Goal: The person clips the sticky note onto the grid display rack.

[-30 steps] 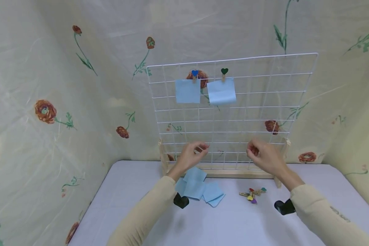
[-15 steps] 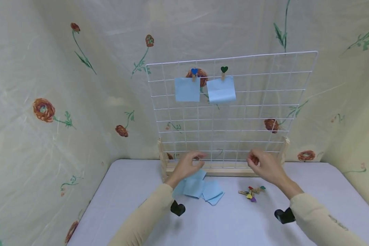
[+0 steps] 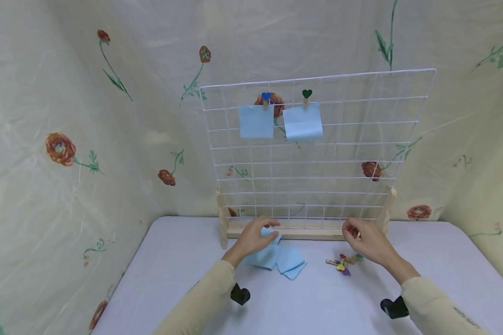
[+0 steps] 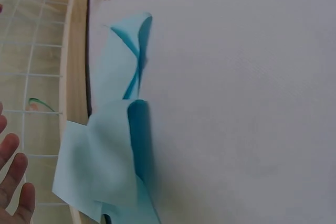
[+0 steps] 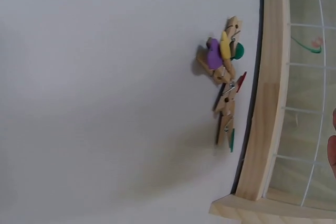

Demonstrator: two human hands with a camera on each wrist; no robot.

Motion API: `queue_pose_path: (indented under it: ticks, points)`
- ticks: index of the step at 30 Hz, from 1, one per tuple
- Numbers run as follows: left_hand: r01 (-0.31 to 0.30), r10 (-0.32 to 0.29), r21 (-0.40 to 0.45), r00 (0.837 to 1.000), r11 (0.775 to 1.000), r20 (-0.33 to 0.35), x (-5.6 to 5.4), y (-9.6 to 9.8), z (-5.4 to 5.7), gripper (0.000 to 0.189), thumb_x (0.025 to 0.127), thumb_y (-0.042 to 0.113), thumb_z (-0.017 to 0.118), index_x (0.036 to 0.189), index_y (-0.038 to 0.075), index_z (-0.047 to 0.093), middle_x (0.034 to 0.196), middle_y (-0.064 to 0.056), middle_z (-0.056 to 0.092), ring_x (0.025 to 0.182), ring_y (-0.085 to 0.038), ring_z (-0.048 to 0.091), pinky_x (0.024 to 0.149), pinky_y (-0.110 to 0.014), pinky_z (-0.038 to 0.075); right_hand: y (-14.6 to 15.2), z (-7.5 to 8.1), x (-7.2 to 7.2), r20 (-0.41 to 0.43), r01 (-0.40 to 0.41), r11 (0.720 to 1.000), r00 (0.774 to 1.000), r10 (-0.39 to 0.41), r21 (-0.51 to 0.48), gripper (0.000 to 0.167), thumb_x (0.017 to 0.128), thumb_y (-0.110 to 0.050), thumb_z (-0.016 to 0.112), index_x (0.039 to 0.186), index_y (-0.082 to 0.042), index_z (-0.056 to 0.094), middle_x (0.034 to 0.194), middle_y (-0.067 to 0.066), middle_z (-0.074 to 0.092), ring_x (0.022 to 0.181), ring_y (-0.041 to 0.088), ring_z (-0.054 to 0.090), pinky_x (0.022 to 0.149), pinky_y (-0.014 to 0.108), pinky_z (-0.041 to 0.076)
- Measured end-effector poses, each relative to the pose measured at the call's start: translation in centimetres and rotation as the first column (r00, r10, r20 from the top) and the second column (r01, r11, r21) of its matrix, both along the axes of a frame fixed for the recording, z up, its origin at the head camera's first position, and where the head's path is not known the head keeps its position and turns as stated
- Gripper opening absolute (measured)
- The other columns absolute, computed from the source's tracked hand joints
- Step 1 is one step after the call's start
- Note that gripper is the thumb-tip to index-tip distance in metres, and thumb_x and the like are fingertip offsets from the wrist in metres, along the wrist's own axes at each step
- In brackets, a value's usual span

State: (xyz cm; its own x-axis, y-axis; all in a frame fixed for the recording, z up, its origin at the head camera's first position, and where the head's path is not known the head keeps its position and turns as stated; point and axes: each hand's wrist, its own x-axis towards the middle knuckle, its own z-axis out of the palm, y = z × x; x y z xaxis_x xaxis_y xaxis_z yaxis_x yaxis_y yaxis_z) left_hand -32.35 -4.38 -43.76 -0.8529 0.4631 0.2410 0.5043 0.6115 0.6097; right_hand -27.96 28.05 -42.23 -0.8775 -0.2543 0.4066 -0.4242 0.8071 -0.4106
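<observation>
In the head view the left hand (image 3: 251, 238) hides the left part of the pile of thin light-blue square paper sheets (image 3: 265, 257), so they cannot be counted. The small wooden clothespins with coloured heads (image 3: 343, 265), farther right, overlap and are too small there to count. Both cream cloth sleeves (image 3: 201, 298) run off the near edge; a dark mark (image 3: 466, 318) on the right one is illegible. The left-wrist view crops the left hand to its fingers and cuts off the right hand (image 3: 369, 242), slightly blurred. The right-wrist view's edge leaves only slivers of right fingers.
</observation>
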Motion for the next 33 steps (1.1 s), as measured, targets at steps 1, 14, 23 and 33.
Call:
queue_pose_path:
  ticks: [1, 14, 23, 33]
  points:
    - [0.004, -0.004, 0.003, 1.000, 1.000, -0.003, 0.0, -0.1, -0.2, 0.028, 0.093, 0.027, 0.060, 0.119, 0.018, 0.063, 0.121, 0.001, 0.062, 0.110, -0.020, 0.057, 0.092, -0.033, 0.048, 0.0, -0.1, 0.1, -0.002, -0.004, 1.000, 1.000, 0.004, -0.003, 0.004, 0.087, -0.012, 0.062, 0.084, -0.010, 0.061, 0.071, -0.007, 0.056, 0.066, 0.005, 0.048, 0.058, 0.019, 0.044]
    - [-0.012, 0.011, -0.030, 1.000, 0.999, -0.020, 0.7, -0.8, -2.4, 0.027, 0.091, 0.024, 0.062, 0.116, 0.015, 0.064, 0.118, -0.002, 0.061, 0.108, -0.022, 0.057, 0.093, -0.035, 0.048, 0.4, -1.9, 1.3, 0.034, -0.017, 0.999, 0.999, 0.018, -0.043, 0.006, 0.085, -0.009, 0.065, 0.086, -0.014, 0.061, 0.076, -0.008, 0.056, 0.070, 0.003, 0.047, 0.062, 0.025, 0.048]
    - [-0.014, 0.015, -0.036, 1.000, 0.999, 0.021, 1.0, -1.1, -3.2, 0.033, 0.090, 0.029, 0.064, 0.119, 0.016, 0.063, 0.120, -0.005, 0.057, 0.112, -0.024, 0.052, 0.093, -0.042, 0.046, 0.4, -2.7, 1.7, 0.082, -0.010, 0.998, 0.996, 0.016, -0.066, 0.005, 0.086, -0.009, 0.063, 0.089, -0.013, 0.061, 0.075, -0.009, 0.056, 0.069, 0.002, 0.048, 0.059, 0.020, 0.044]
    - [-0.021, 0.023, -0.082, 1.000, 0.996, 0.020, 2.0, -1.6, -4.6, 0.047, 0.083, 0.037, 0.072, 0.125, 0.019, 0.060, 0.130, -0.005, 0.052, 0.122, -0.026, 0.045, 0.100, -0.049, 0.038, 0.5, -4.5, 2.5, 0.104, 0.034, 0.996, 0.994, -0.025, -0.078, 0.008, 0.084, -0.008, 0.064, 0.090, -0.013, 0.061, 0.078, -0.008, 0.055, 0.070, 0.000, 0.047, 0.061, 0.020, 0.044]
